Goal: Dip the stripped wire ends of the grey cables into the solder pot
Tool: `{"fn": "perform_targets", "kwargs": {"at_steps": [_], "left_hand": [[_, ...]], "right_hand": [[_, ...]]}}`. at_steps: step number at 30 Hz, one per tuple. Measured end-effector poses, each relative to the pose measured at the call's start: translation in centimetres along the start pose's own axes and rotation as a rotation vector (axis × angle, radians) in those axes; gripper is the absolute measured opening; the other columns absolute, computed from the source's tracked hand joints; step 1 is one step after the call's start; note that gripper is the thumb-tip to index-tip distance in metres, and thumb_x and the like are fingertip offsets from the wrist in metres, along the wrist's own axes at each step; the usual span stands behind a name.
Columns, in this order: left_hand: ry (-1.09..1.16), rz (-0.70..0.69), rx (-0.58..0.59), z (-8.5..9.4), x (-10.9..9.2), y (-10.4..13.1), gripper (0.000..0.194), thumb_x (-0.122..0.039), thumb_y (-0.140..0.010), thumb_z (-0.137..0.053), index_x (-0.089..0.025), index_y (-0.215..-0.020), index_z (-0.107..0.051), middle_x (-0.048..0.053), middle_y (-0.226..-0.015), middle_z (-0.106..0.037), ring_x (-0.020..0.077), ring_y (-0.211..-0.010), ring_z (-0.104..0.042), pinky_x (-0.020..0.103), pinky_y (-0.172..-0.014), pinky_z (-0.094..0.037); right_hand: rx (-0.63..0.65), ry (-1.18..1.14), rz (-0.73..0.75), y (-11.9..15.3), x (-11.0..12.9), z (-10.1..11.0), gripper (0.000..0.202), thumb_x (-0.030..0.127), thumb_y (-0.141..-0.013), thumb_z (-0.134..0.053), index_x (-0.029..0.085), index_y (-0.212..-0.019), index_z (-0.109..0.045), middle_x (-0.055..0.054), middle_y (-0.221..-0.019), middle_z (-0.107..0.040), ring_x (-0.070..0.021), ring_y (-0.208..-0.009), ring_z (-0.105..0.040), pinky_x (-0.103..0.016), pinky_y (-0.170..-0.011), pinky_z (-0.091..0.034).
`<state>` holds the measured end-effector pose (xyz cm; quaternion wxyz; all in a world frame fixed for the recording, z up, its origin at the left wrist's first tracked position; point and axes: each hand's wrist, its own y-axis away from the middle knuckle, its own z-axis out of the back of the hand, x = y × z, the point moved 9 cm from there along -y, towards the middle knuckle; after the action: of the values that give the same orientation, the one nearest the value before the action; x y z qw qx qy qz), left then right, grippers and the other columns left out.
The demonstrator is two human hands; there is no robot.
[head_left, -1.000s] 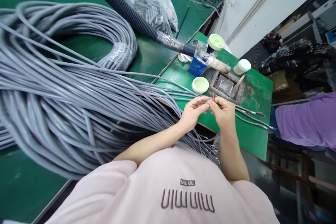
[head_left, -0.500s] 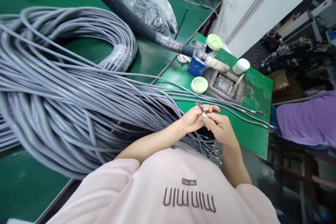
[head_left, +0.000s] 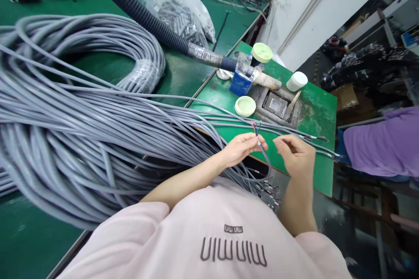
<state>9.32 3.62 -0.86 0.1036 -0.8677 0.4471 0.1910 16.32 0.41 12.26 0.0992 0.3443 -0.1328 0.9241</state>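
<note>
Between the thumb and fingers of my left hand (head_left: 244, 147) is the end of a grey cable (head_left: 267, 161), its thin coloured wires (head_left: 255, 128) fanned out upward. The cable loops down below the hand toward the bundle. My right hand (head_left: 297, 152) is apart from it, a little to the right, with thumb and fingertips pressed together; whatever they may pinch is too small to make out. A big coil of grey cables (head_left: 98, 113) spreads over the left side, and several cable ends (head_left: 316, 138) lie across the green board (head_left: 322, 117).
Beyond my hands stand a grimy square metal pot (head_left: 275, 103), an open pale tub (head_left: 245, 106), a white-lidded jar (head_left: 297, 81) and a blue block (head_left: 240, 83) under a ribbed hose (head_left: 157, 26). A person in a purple top (head_left: 382, 144) is at the right.
My right hand has let go of the cable end and moved right, away from my left hand. The coloured wires now point more upright, and the cable's loop shows below.
</note>
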Motion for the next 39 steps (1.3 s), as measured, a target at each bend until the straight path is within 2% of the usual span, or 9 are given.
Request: {"fn": "perform_targets", "kwargs": {"at_steps": [9,13,17,19,24,26,30,34,39], "left_hand": [[-0.409,-0.116,-0.072,0.3,0.2,0.5,0.038,-0.050,-0.076,-0.072,-0.014,-0.087,-0.075,0.004,-0.083,-0.071,0.0160,-0.080,-0.062,0.028,-0.080,-0.048],[-0.494,-0.203,-0.072,-0.1,-1.3,0.8,0.032,-0.045,-0.078,-0.071,-0.014,-0.087,-0.075,0.005,-0.084,-0.069,0.0161,-0.080,-0.062,0.028,-0.080,-0.048],[-0.649,-0.351,-0.088,-0.5,-2.9,1.1,0.022,-0.038,-0.079,-0.072,-0.016,-0.081,-0.075,0.005,-0.078,-0.067,0.0131,-0.073,-0.059,0.026,-0.074,-0.046],[-0.699,-0.360,-0.082,-0.5,-2.8,1.3,0.021,-0.037,-0.079,-0.071,-0.017,-0.080,-0.075,0.005,-0.078,-0.068,0.0133,-0.073,-0.060,0.026,-0.074,-0.046],[-0.698,-0.244,-0.158,1.6,-1.1,1.9,0.025,-0.040,-0.079,-0.071,-0.015,-0.080,-0.074,0.007,-0.080,-0.069,0.0131,-0.070,-0.059,0.026,-0.069,-0.046],[-0.678,-0.239,-0.209,2.4,-1.1,2.0,0.026,-0.040,-0.078,-0.071,-0.015,-0.079,-0.073,0.007,-0.081,-0.068,0.0122,-0.068,-0.057,0.025,-0.068,-0.045],[-0.698,-0.292,-0.210,2.0,-2.0,1.8,0.026,-0.041,-0.078,-0.072,-0.015,-0.076,-0.071,0.004,-0.076,-0.064,0.0112,-0.065,-0.054,0.024,-0.065,-0.043],[-0.746,-0.336,-0.166,0.6,-2.7,1.6,0.024,-0.038,-0.077,-0.073,-0.015,-0.073,-0.070,0.003,-0.072,-0.062,0.0116,-0.066,-0.056,0.024,-0.065,-0.044],[-0.783,-0.363,-0.150,-0.4,-3.5,1.5,0.020,-0.036,-0.075,-0.075,-0.016,-0.075,-0.071,0.003,-0.073,-0.064,0.0110,-0.065,-0.056,0.023,-0.063,-0.044]], "right_hand": [[-0.055,0.412,0.231,-0.5,3.2,-2.1,0.018,0.035,-0.087,-0.063,0.018,-0.084,-0.068,0.001,-0.057,-0.057,-0.0131,-0.054,-0.052,-0.027,-0.056,-0.037],[-0.077,0.374,0.277,-0.4,3.3,-2.7,0.025,0.027,-0.094,-0.051,0.018,-0.075,-0.064,-0.003,-0.065,-0.064,-0.0132,-0.059,-0.056,-0.026,-0.060,-0.039],[-0.058,0.191,0.164,-0.8,2.1,-2.7,0.031,0.028,-0.095,-0.048,0.019,-0.068,-0.061,0.000,-0.061,-0.061,-0.0121,-0.056,-0.055,-0.025,-0.058,-0.040],[-0.100,0.081,0.086,-1.3,1.3,-1.7,0.033,0.030,-0.094,-0.048,0.020,-0.064,-0.060,0.001,-0.058,-0.058,-0.0118,-0.053,-0.053,-0.026,-0.055,-0.039],[-0.529,-0.128,0.036,-1.0,0.3,4.6,0.031,0.031,-0.091,-0.051,0.021,-0.064,-0.059,0.005,-0.047,-0.038,-0.0110,-0.042,-0.035,-0.026,-0.044,-0.027],[-0.409,-0.065,0.043,-1.2,0.4,4.0,0.028,0.034,-0.090,-0.053,0.020,-0.068,-0.064,0.004,-0.048,-0.042,-0.0112,-0.043,-0.038,-0.026,-0.045,-0.029],[-0.050,0.154,0.049,-0.6,0.2,-1.1,0.019,0.038,-0.082,-0.067,0.020,-0.086,-0.069,0.005,-0.054,-0.051,-0.0111,-0.049,-0.045,-0.025,-0.051,-0.037],[-0.075,0.164,0.080,0.1,0.1,-3.2,0.023,0.032,-0.089,-0.057,0.020,-0.072,-0.067,0.001,-0.059,-0.060,-0.0115,-0.054,-0.052,-0.025,-0.057,-0.040],[-0.249,0.015,0.021,-0.3,-0.5,-1.0,0.030,0.031,-0.091,-0.055,0.019,-0.066,-0.067,0.000,-0.062,-0.064,-0.0137,-0.058,-0.057,-0.026,-0.058,-0.043]]}}
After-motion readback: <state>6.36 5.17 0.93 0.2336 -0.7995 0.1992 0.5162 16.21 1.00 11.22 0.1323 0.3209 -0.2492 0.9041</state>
